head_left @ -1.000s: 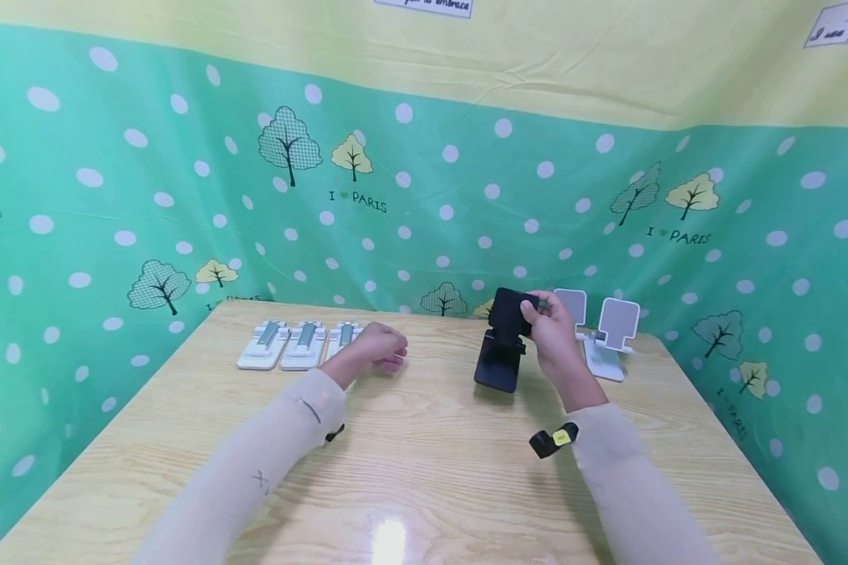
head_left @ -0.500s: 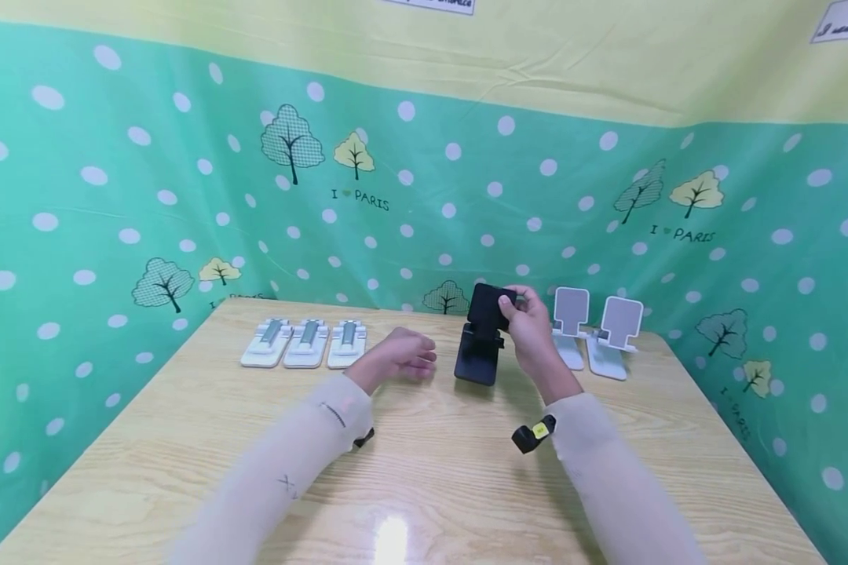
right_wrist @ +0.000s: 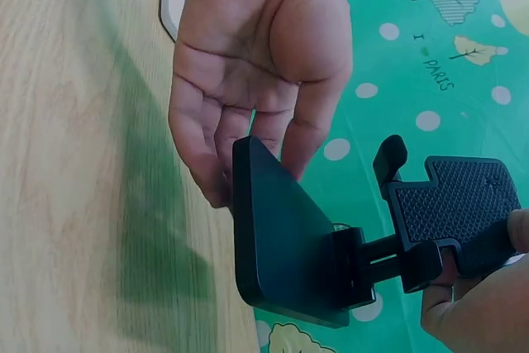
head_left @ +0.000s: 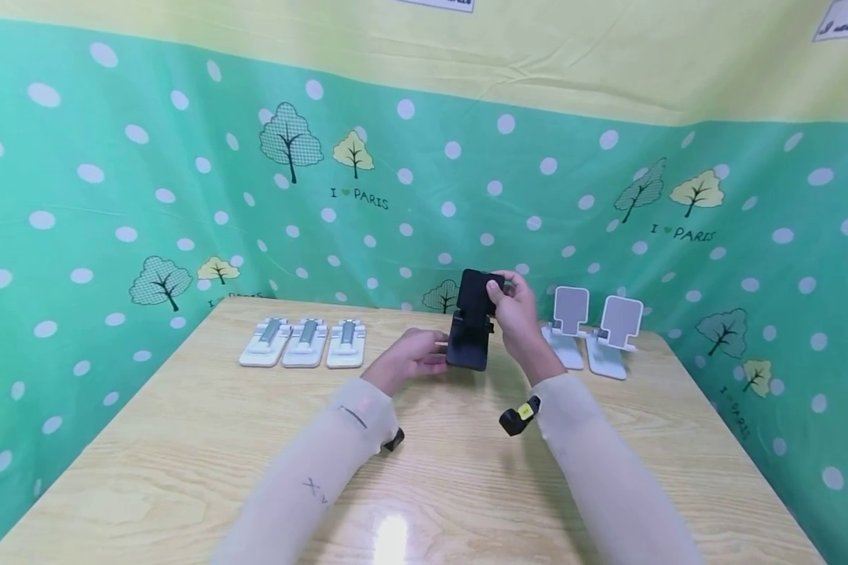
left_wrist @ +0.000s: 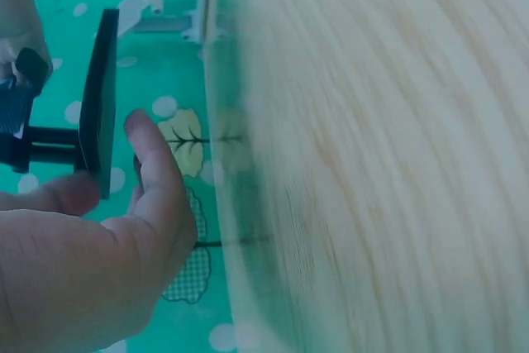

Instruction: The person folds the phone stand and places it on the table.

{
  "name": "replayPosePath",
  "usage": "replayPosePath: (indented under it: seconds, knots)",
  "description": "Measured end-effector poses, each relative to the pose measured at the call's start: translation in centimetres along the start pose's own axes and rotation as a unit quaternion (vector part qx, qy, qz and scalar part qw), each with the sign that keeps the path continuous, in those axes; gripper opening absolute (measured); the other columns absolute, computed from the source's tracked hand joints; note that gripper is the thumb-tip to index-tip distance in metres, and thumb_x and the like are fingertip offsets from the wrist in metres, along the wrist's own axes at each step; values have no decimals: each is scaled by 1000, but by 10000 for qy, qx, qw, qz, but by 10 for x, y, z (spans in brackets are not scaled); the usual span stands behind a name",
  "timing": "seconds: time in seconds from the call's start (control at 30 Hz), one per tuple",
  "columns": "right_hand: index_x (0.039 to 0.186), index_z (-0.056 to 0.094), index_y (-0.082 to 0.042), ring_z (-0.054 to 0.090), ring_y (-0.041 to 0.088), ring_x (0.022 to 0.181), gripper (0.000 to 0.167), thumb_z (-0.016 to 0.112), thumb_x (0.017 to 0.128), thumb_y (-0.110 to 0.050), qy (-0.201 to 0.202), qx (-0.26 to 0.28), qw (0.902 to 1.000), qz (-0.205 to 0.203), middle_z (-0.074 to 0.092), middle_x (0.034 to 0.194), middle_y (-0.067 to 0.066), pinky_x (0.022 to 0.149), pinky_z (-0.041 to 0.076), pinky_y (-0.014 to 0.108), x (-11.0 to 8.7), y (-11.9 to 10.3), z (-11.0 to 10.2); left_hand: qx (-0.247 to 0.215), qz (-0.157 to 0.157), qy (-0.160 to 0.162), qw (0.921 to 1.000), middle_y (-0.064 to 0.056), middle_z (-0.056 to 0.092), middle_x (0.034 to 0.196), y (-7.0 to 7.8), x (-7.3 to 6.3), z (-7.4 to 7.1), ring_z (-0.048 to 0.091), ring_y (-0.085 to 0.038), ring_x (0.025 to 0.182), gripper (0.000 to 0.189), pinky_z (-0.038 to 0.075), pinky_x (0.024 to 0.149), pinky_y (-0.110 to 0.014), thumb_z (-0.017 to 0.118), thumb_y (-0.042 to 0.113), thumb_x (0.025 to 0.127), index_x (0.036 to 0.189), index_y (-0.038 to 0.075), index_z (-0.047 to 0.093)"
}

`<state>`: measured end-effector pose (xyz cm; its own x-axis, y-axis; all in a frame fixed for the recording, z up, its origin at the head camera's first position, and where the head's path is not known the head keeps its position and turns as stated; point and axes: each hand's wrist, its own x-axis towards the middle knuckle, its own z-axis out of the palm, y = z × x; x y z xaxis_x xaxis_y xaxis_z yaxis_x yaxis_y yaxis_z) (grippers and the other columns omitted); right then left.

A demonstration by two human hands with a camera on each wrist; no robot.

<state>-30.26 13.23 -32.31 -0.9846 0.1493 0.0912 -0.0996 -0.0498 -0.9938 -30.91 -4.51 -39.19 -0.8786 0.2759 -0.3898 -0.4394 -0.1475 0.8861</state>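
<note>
My right hand point(head_left: 519, 314) pinches the upper plate of a black folding phone stand point(head_left: 469, 349), thumb on its face. The stand is unfolded and held up over the table, its flat base hanging lowest. My left hand point(head_left: 417, 353) is at the base's left edge. In the left wrist view, the left thumb point(left_wrist: 74, 194) is at one side of the base and the bent fingers point(left_wrist: 157, 159) are on the other, with a gap between fingers and plate. The textured cradle plate point(right_wrist: 455, 204) and hinge arm point(right_wrist: 380, 258) show in the right wrist view.
Three folded white phone stands point(head_left: 265, 349) lie in a row at the back left of the wooden table point(head_left: 438, 479). Two unfolded white stands point(head_left: 605, 357) stand at the back right. A green patterned cloth point(head_left: 367, 259) hangs behind the table.
The right hand has carried the black phone stand leftward and slightly up. My left hand has moved right, from beside the folded white stands to the black base.
</note>
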Motion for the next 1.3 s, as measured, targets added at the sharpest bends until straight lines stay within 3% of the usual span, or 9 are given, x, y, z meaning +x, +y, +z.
replayPosePath:
  seconds: [0.1, 0.23, 0.37, 0.47, 0.6, 0.83, 0.93, 1.07, 1.3]
  knots:
    - [125, 54, -7, 57, 27, 106, 20, 52, 107, -16, 8, 73, 10000, -28, 56, 119, 14, 97, 50, 42, 5, -1, 2, -469, 59, -7, 9989, -24, 62, 130, 0, 3, 4, 65, -33, 111, 35, 52, 105, -45, 52, 10, 105, 138, -3, 55]
    - [125, 55, -7, 57, 27, 105, 21, 53, 107, -17, 2, -70, 9998, -167, 57, 118, 13, 94, 51, 43, 10, -1, 3, -567, 283, 66, 9980, -22, 64, 128, 1, 7, 10, 65, -30, 107, 35, 54, 98, -42, 58, 5, 102, 135, -6, 58]
    - [127, 56, -7, 58, 28, 103, 24, 56, 106, -19, -124, -793, 9957, -463, 60, 116, 15, 86, 50, 40, 15, -1, -1, -421, 410, 174, 9981, -23, 67, 124, 0, 8, 12, 66, -29, 105, 32, 56, 85, -37, 61, 1, 100, 131, -7, 61]
    - [128, 58, -6, 60, 31, 103, 26, 59, 105, -19, -269, -1656, 9819, -880, 62, 115, 18, 86, 51, 42, 18, -3, -7, -321, 555, 309, 9975, -22, 68, 119, -1, 9, 11, 68, -28, 101, 29, 56, 78, -33, 61, 1, 99, 128, -7, 62]
    - [131, 61, -2, 58, 38, 111, 32, 65, 102, -16, -521, -2961, 9411, -1550, 59, 122, 20, 92, 52, 48, 22, -9, -15, -163, 633, 580, 9962, -24, 64, 127, -2, 9, 10, 67, -31, 108, 36, 57, 85, -37, 61, 0, 100, 134, -7, 57]
    - [143, 56, -5, 48, 36, 128, 51, 73, 97, -15, -1106, -5058, 8248, -2273, 56, 138, 17, 107, 46, 52, 27, -24, -9, -199, 606, 770, 9950, -25, 60, 135, -8, 14, 6, 65, -35, 115, 38, 57, 93, -42, 62, -1, 99, 136, -7, 58]
    - [144, 56, -5, 48, 35, 126, 52, 74, 96, -13, -1369, -5465, 7896, -2432, 56, 137, 16, 106, 47, 51, 27, -27, -5, -263, 612, 788, 9947, -25, 61, 134, -10, 16, 5, 66, -34, 114, 36, 58, 89, -40, 63, -1, 98, 134, -7, 60]
    - [142, 57, -5, 49, 33, 123, 51, 74, 95, -10, -1419, -5692, 7680, -2569, 57, 134, 15, 104, 48, 48, 28, -27, -2, -362, 642, 722, 9947, -25, 62, 131, -12, 18, 5, 66, -32, 108, 32, 58, 81, -37, 63, -2, 98, 130, -8, 62]
    - [141, 57, -4, 51, 33, 120, 50, 74, 95, -9, -1408, -5824, 7557, -2645, 59, 131, 15, 102, 50, 46, 30, -27, 1, -455, 604, 687, 9948, -26, 63, 127, -10, 14, 3, 66, -29, 100, 26, 57, 74, -34, 64, -2, 98, 123, -8, 63]
